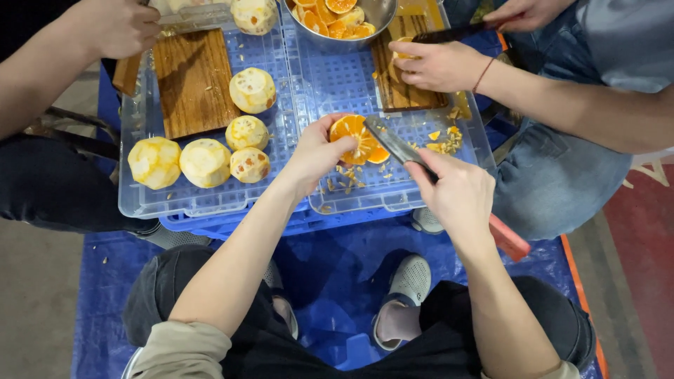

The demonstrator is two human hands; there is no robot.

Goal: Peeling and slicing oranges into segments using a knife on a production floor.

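The person's left hand (312, 156) grips a halved, peeled orange (353, 137), fingers wrapped around its back and thumb along its near edge, so the cut face with its orange segments turns up and toward the right. The fruit hangs just above the clear plastic lattice tray (337, 84) on the right, near that tray's front middle.

The right hand (455, 195) is clenched around the handle of a long steel-bladed knife (393, 144). The knife's long axis runs on a diagonal from lower right to upper left: the handle sits in the fist, and the blade tip points up-left, touching the right edge of the orange half. A second orange piece (378, 155) lies just below the blade, beside the held fruit.

Small scraps of peel and pith (345, 179) are scattered on the lattice under the hands, and more bits (444, 139) lie to the right.

On the left tray, five whole peeled pale-yellow oranges (205, 162) rest in a loose cluster beside a brown wooden cutting board (193, 81). A round metal bowl of cut orange wedges (337, 17) sits at the far edge.

Two other people work at the trays: one person's hand (116, 27) at upper left holds a blade over the board, and another person's hand (437, 65) at upper right presses fruit onto a second wooden board (404, 95).

A blue tarpaulin (337, 281) covers the floor below.
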